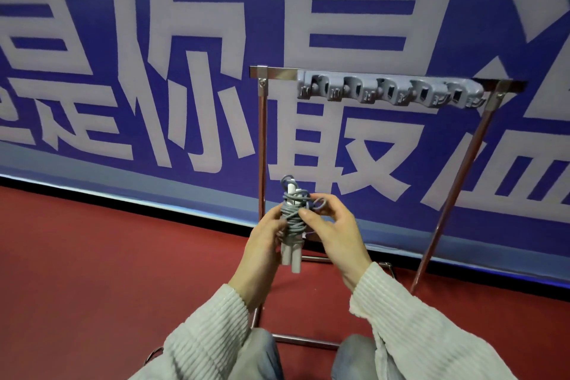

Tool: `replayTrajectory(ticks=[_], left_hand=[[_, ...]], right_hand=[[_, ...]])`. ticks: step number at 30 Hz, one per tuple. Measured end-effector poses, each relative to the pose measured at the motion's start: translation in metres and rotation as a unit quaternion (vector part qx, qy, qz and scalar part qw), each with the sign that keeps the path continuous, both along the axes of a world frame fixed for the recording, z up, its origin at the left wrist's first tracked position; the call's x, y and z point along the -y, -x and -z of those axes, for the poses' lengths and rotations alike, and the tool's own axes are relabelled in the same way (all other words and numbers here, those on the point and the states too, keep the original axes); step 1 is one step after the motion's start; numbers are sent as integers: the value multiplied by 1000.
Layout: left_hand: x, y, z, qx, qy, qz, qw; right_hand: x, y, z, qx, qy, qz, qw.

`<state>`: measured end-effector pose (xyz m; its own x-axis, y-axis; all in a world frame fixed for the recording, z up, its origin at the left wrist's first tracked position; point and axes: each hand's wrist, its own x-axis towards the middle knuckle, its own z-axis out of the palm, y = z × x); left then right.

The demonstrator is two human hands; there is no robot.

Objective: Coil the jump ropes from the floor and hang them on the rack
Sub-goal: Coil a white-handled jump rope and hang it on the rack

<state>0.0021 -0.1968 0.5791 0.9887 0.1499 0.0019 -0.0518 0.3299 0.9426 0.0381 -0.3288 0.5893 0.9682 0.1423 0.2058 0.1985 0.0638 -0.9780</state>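
- Grey rope (293, 215), coiled round its handles, stands upright between both hands.
- Left hand (264, 241) grips the bundle; right hand (331, 225) pinches its coils.
- Rack (388, 90) stands beyond the hands, up and right.

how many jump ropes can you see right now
1. A grey jump rope wound around its own pale handles, held in both hands, left hand and right hand, in front of the rack. None hangs there; others may lie out of view.

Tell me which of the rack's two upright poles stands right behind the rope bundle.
The left pole, which rises directly behind the jump rope; the right pole slants well clear of it.
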Motion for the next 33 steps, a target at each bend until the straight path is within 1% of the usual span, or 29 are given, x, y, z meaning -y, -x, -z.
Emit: replayTrajectory(ticks=[2,5,10,15,18,22,25,28,33], left_hand=[[1,-14,-13,38,-74,-30,996],[6,-38,-36,79,-109,-72,988],[11,-75,-78,113,-116,-83,983],[7,-109,-103,127,-117,-114,978],[5,-128,-111,126,-123,-123,977],[4,-160,-124,126,-159,-149,968],[4,-186,-137,115,-152,-169,967],[1,-210,-144,102,-144,-185,967],[-7,-241,-149,59,-147,-166,973]], right_hand=[[1,-11,-10,8,17,-2,1000],[2,-29,-23,7,14,-6,1000],[8,-65,-55,24,-4,-2,1000],[8,-95,-78,44,29,-7,999],[3,-111,-84,41,31,8,999],[-8,-132,-96,46,24,23,998],[-15,-151,-109,74,42,34,996],[-23,-170,-120,83,41,64,994],[-33,-199,-122,78,63,117,988]])
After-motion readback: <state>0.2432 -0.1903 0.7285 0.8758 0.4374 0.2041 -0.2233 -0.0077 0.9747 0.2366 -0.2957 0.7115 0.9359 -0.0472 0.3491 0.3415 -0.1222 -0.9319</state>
